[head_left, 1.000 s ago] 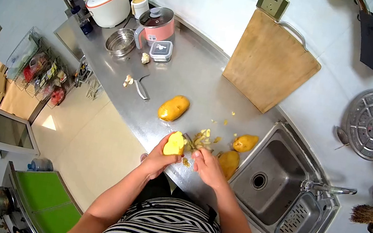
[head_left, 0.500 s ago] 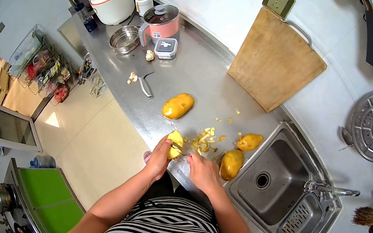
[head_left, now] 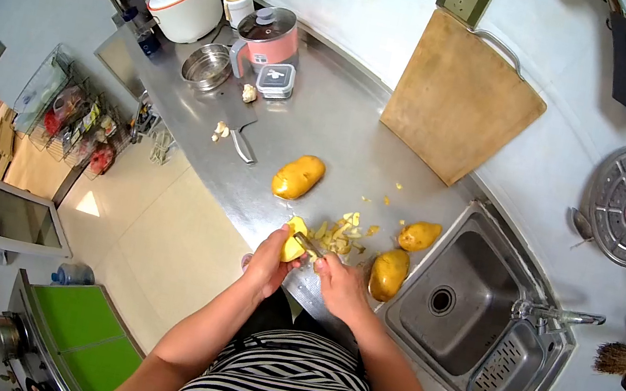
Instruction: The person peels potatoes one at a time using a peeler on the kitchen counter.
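Note:
A partly peeled potato [head_left: 293, 241], bright yellow where the skin is off, sits in my left hand [head_left: 266, 261] at the counter's front edge. My right hand [head_left: 340, 286] is closed around the handle of a peeler [head_left: 308, 244], whose metal head rests against the potato. Loose potato peels [head_left: 342, 232] lie on the counter just beyond my hands. One unpeeled potato [head_left: 298, 177] lies further back to the left. Two more, a larger potato [head_left: 388, 275] and a smaller potato [head_left: 419, 236], are beside the sink.
To the right is a steel sink [head_left: 449, 253] with a faucet [head_left: 556, 315]. A wooden cutting board [head_left: 464, 101] leans on the wall. Further left on the counter are a small knife [head_left: 242, 146], garlic, a steel bowl [head_left: 207, 66], a pink pot [head_left: 267, 38] and a rice cooker [head_left: 186, 4].
The peeler head has moved slightly up and right across the potato, and my right hand has shifted slightly. The view has shifted a little; the other potatoes stay in place.

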`<state>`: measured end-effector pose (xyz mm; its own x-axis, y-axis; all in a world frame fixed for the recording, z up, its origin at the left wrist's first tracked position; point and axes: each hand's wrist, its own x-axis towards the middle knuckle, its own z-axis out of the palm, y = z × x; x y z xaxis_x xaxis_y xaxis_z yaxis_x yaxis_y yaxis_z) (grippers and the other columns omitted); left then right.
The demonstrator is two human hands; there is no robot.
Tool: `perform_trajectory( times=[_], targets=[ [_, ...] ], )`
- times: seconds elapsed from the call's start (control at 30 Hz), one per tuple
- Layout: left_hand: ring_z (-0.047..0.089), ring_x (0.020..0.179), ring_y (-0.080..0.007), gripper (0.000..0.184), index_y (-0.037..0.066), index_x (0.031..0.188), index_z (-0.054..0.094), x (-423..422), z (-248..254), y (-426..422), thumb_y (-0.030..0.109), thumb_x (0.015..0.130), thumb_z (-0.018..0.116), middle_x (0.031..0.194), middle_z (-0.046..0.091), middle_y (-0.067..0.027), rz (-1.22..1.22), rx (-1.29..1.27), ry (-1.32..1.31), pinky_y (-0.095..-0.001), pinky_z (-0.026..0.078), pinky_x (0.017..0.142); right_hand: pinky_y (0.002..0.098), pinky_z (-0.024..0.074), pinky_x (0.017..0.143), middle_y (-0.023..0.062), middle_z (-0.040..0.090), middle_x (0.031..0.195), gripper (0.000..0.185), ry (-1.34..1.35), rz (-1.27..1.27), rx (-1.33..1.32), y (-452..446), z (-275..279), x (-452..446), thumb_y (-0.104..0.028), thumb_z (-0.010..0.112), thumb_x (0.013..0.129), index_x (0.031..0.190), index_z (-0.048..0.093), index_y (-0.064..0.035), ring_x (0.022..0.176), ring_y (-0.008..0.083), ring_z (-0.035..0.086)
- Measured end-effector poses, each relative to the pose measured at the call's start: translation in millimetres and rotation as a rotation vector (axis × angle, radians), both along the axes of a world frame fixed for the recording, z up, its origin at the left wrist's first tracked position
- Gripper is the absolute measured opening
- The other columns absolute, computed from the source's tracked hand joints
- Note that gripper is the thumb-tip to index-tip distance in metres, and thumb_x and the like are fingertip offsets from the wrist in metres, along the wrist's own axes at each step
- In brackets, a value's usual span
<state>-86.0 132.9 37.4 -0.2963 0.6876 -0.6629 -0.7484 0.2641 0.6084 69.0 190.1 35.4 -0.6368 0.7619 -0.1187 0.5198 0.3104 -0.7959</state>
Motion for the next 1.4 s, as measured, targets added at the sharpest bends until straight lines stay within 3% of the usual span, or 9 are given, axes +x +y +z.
perform_trajectory(
  times=[0.2, 0.27, 0.47, 0.6, 0.93, 1.03, 1.13, 1.23, 1.4],
  targets=[
    [0.058, 0.07, -0.0175, 0.028, 0.002, 0.106, 0.051, 5.0, -6.1, 2.1, 0.028, 0.096, 0.046, 0.089, 0.06, -0.0094, 0.03, 0.018, 0.003, -0.0271, 0.047, 0.058, 0.0534, 0.0452, 0.061, 0.023, 0.061, 0.072, 0.025, -0.2, 0.058, 0.107, 18.3, -17.9, 0.3, -0.029, 0.043, 0.095, 0.099, 0.052, -0.0065, 0.068, 0.0449, 0.059],
    [0.058, 0.067, -0.0174, 0.029, 0.002, 0.105, 0.051, 7.5, 0.0, 7.2, 0.028, 0.095, 0.045, 0.085, 0.061, -0.0102, 0.012, -0.043, -0.035, -0.0265, 0.046, 0.056, 0.0518, 0.0459, 0.065, 0.0217, 0.063, 0.076, 0.026, -0.133, -0.13, 0.048, 34.3, -53.2, -0.1, -0.029, 0.042, 0.096, 0.098, 0.053, -0.0052, 0.074, 0.0452, 0.059],
    [0.051, 0.064, -0.0169, 0.03, 0.004, 0.105, 0.052, 3.5, -2.4, 12.6, 0.029, 0.095, 0.039, 0.085, 0.06, -0.0115, 0.005, -0.066, -0.095, -0.0264, 0.041, 0.052, 0.0527, 0.0442, 0.065, 0.0222, 0.062, 0.077, 0.029, 0.058, -0.065, -0.072, 14.5, -21.5, 1.7, -0.031, 0.04, 0.097, 0.095, 0.051, -0.0039, 0.074, 0.0458, 0.058],
    [0.048, 0.061, -0.0165, 0.03, 0.005, 0.102, 0.053, 4.8, -14.1, 11.4, 0.03, 0.095, 0.038, 0.08, 0.057, -0.0107, -0.008, -0.029, -0.118, -0.0263, 0.038, 0.049, 0.0535, 0.0443, 0.064, 0.0231, 0.062, 0.075, 0.028, -0.041, -0.009, 0.001, 2.2, -3.4, -1.5, -0.03, 0.04, 0.097, 0.096, 0.05, -0.0041, 0.071, 0.0462, 0.058],
    [0.054, 0.058, -0.0176, 0.03, 0.002, 0.103, 0.051, 6.8, -6.4, 10.8, 0.028, 0.095, 0.039, 0.08, 0.06, -0.0127, -0.053, -0.031, -0.228, -0.0247, 0.047, 0.052, 0.0464, 0.0454, 0.069, 0.0241, 0.061, 0.085, 0.031, 0.022, -0.146, -0.218, 26.8, -47.3, 6.5, -0.03, 0.043, 0.096, 0.091, 0.056, -0.0027, 0.083, 0.0415, 0.059],
    [0.055, 0.06, -0.0192, 0.033, -0.001, 0.102, 0.052, 1.5, -13.7, 10.8, 0.027, 0.095, 0.037, 0.083, 0.058, -0.0137, -0.004, -0.054, -0.241, -0.0263, 0.048, 0.052, 0.0505, 0.0454, 0.072, 0.0229, 0.063, 0.086, 0.03, 0.094, -0.085, -0.202, 11.5, -18.8, 1.8, -0.031, 0.04, 0.097, 0.098, 0.054, -0.0046, 0.083, 0.0426, 0.06],
    [0.055, 0.06, -0.0201, 0.033, -0.003, 0.1, 0.052, 3.6, -14.4, 14.4, 0.025, 0.094, 0.035, 0.082, 0.058, -0.0139, 0.045, -0.085, -0.237, -0.0272, 0.048, 0.051, 0.0553, 0.0444, 0.061, 0.0228, 0.061, 0.068, 0.026, -0.047, -0.011, 0.064, -1.2, -12.8, -2.9, -0.032, 0.042, 0.096, 0.095, 0.05, -0.0063, 0.068, 0.0452, 0.06],
    [0.056, 0.061, -0.0203, 0.034, -0.002, 0.1, 0.052, 5.4, -22.1, 13.8, 0.025, 0.094, 0.032, 0.081, 0.058, -0.0142, 0.108, -0.1, -0.262, -0.0272, 0.048, 0.05, 0.0524, 0.0443, 0.059, 0.0235, 0.06, 0.07, 0.023, -0.063, -0.013, 0.15, -1.7, -12.9, -6.4, -0.026, 0.044, 0.096, 0.09, 0.048, -0.0048, 0.067, 0.0441, 0.059],
    [0.053, 0.061, -0.0188, 0.035, -0.002, 0.102, 0.05, 4.0, -13.6, 9.7, 0.025, 0.093, 0.03, 0.079, 0.056, -0.0126, -0.054, -0.049, -0.417, -0.0261, 0.047, 0.049, 0.0482, 0.0468, 0.065, 0.0202, 0.063, 0.077, 0.026, -0.084, -0.143, -0.015, 24.4, -47.1, -9.4, -0.028, 0.044, 0.096, 0.092, 0.053, -0.0035, 0.074, 0.0405, 0.062]
  ],
)
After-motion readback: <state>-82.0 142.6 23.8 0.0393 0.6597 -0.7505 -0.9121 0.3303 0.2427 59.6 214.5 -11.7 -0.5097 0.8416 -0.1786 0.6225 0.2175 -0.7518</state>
